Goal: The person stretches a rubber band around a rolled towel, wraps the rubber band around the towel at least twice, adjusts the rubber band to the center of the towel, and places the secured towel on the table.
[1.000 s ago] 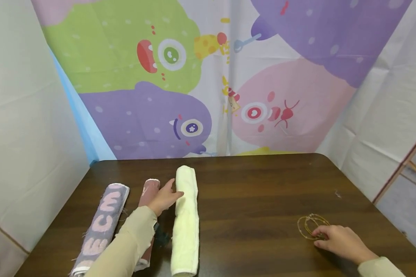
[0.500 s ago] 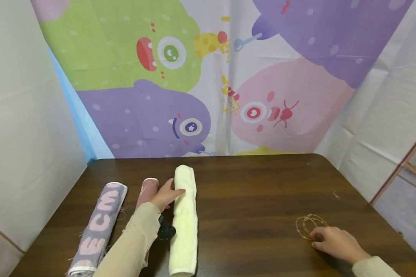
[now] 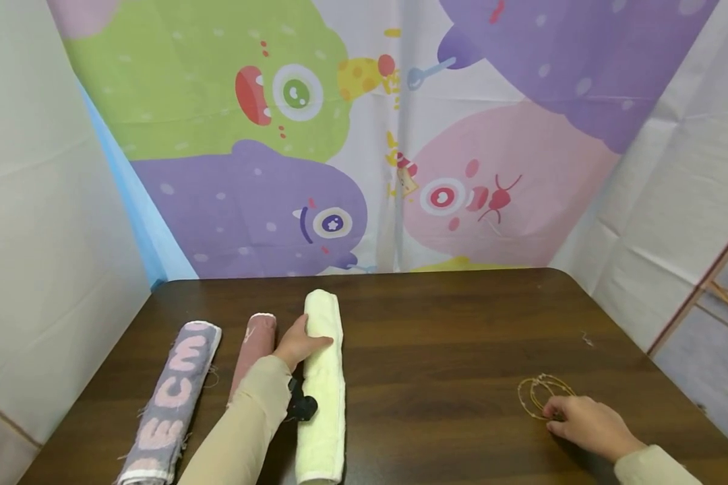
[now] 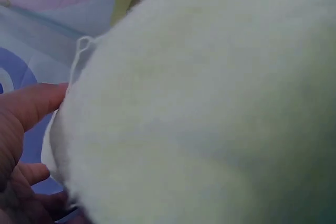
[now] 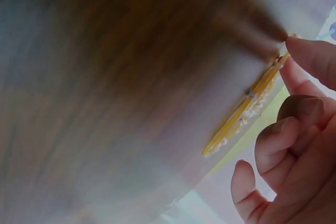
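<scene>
Left hand (image 3: 296, 343) curls over the far half of the rolled cream towel (image 3: 322, 384), lying just beside the pink roll (image 3: 256, 347) on the table (image 3: 449, 350). Right hand (image 3: 585, 423) pinches the coiled twine loops (image 3: 541, 393) near the table's right edge. Best to keep that roll clamped tight and lift the loops cleanly.

Even soft light; blurred wrist views

Rolled grey-purple towel (image 3: 171, 401), leftmost on the table: large pink letters, legible portion reads "ECM". Remaining letters are hidden in the roll. No other text legible.
</scene>
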`<state>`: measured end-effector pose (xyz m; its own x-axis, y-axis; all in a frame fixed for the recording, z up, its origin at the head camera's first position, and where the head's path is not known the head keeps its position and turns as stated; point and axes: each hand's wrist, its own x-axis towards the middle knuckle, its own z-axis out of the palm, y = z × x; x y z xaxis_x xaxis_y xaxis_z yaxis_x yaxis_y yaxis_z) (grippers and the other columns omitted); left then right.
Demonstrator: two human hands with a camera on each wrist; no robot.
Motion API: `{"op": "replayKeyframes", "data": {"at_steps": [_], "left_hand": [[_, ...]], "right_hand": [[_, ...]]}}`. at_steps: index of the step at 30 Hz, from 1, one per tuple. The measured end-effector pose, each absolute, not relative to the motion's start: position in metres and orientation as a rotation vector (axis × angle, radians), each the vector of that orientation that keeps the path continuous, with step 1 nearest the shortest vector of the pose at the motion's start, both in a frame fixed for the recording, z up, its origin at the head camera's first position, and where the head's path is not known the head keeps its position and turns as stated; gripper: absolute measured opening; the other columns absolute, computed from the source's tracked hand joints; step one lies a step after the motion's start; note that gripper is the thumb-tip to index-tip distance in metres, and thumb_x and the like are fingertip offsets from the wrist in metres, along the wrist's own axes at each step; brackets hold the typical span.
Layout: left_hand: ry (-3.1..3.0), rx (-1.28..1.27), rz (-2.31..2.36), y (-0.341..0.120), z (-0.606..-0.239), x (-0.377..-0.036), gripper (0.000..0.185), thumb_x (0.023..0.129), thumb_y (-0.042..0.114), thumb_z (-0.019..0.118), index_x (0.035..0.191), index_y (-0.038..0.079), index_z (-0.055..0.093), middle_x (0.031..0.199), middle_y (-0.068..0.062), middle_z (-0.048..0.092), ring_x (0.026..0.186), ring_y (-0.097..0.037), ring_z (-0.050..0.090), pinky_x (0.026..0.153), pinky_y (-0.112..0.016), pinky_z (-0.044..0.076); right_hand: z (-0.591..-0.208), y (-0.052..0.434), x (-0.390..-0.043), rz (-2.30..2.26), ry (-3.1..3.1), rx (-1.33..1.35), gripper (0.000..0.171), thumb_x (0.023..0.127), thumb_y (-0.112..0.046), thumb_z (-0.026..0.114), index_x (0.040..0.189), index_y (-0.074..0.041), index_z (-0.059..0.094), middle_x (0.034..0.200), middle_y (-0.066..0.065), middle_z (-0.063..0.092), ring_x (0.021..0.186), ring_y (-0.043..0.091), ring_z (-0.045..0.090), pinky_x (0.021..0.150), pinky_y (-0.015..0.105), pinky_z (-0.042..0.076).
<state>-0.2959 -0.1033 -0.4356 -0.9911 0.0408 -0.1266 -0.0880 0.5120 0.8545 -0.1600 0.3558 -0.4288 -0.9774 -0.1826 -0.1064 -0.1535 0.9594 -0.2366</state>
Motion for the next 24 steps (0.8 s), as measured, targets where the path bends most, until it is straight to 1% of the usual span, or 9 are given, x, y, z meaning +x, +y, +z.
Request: {"op": "replayKeyframes", "data": {"at_steps": [3, 5, 9, 12, 15, 19, 24], "left_hand": [[2.665, -0.047, 1.448, -0.100, -0.434, -0.294, 0.086, 0.078, 0.013, 0.072, 0.144, -0.011, 0.024, 0.144, -0.033, 0.032, 0.128, -0.045, 0.037, 0.103, -0.050, 0.036], [2.672, -0.051, 1.452, -0.097, -0.433, -0.292, 0.087, 0.075, 0.011, 0.072, 0.144, -0.010, 0.024, 0.143, -0.032, 0.035, 0.124, -0.045, 0.041, 0.100, -0.050, 0.038], [2.686, -0.036, 1.417, -0.094, -0.434, -0.290, 0.092, 0.071, 0.011, 0.073, 0.146, -0.007, 0.022, 0.141, -0.030, 0.038, 0.119, -0.044, 0.046, 0.097, -0.050, 0.041], [2.664, -0.014, 1.414, -0.093, -0.436, -0.289, 0.097, 0.069, 0.010, 0.073, 0.148, -0.006, 0.018, 0.143, -0.030, 0.036, 0.119, -0.043, 0.045, 0.097, -0.050, 0.040], [2.606, 0.013, 1.481, -0.092, -0.438, -0.287, 0.099, 0.066, 0.004, 0.070, 0.148, -0.007, 0.016, 0.144, -0.031, 0.033, 0.120, -0.042, 0.043, 0.097, -0.050, 0.040], [2.568, 0.054, 1.575, -0.090, -0.439, -0.286, 0.098, 0.063, -0.003, 0.066, 0.148, -0.007, 0.017, 0.145, -0.031, 0.032, 0.119, -0.040, 0.042, 0.097, -0.049, 0.041], [2.615, 0.076, 1.594, -0.086, -0.437, -0.286, 0.096, 0.061, -0.006, 0.064, 0.147, -0.007, 0.021, 0.147, -0.030, 0.030, 0.126, -0.041, 0.038, 0.100, -0.050, 0.036]], "right_hand": [[-0.429, 0.357, -0.161, -0.359, 2.984, -0.279, 0.013, 0.080, -0.014, 0.074, 0.081, -0.017, 0.061, 0.080, -0.003, 0.064, 0.066, 0.013, 0.054, 0.056, 0.038, 0.045], [-0.429, 0.357, -0.161, -0.359, 2.987, -0.287, 0.014, 0.082, -0.014, 0.072, 0.079, -0.017, 0.059, 0.077, -0.006, 0.060, 0.064, 0.011, 0.049, 0.055, 0.036, 0.043], [-0.430, 0.356, -0.158, -0.367, 2.985, -0.286, 0.016, 0.082, -0.013, 0.072, 0.078, -0.018, 0.057, 0.074, -0.008, 0.057, 0.062, 0.011, 0.047, 0.053, 0.035, 0.041], [-0.432, 0.355, -0.156, -0.370, 2.986, -0.286, 0.017, 0.082, -0.014, 0.072, 0.077, -0.019, 0.056, 0.073, -0.008, 0.056, 0.061, 0.011, 0.047, 0.052, 0.035, 0.040], [-0.434, 0.354, -0.155, -0.351, 3.001, -0.290, 0.017, 0.082, -0.015, 0.072, 0.077, -0.020, 0.056, 0.071, -0.009, 0.056, 0.060, 0.010, 0.047, 0.051, 0.035, 0.040], [-0.431, 0.355, -0.155, -0.335, 3.026, -0.295, 0.016, 0.083, -0.015, 0.071, 0.077, -0.021, 0.058, 0.067, -0.011, 0.053, 0.056, 0.008, 0.043, 0.049, 0.031, 0.038], [-0.422, 0.355, -0.156, -0.356, 3.077, -0.322, 0.014, 0.083, -0.013, 0.071, 0.079, -0.020, 0.060, 0.065, -0.012, 0.052, 0.053, 0.006, 0.040, 0.048, 0.029, 0.036]]}}
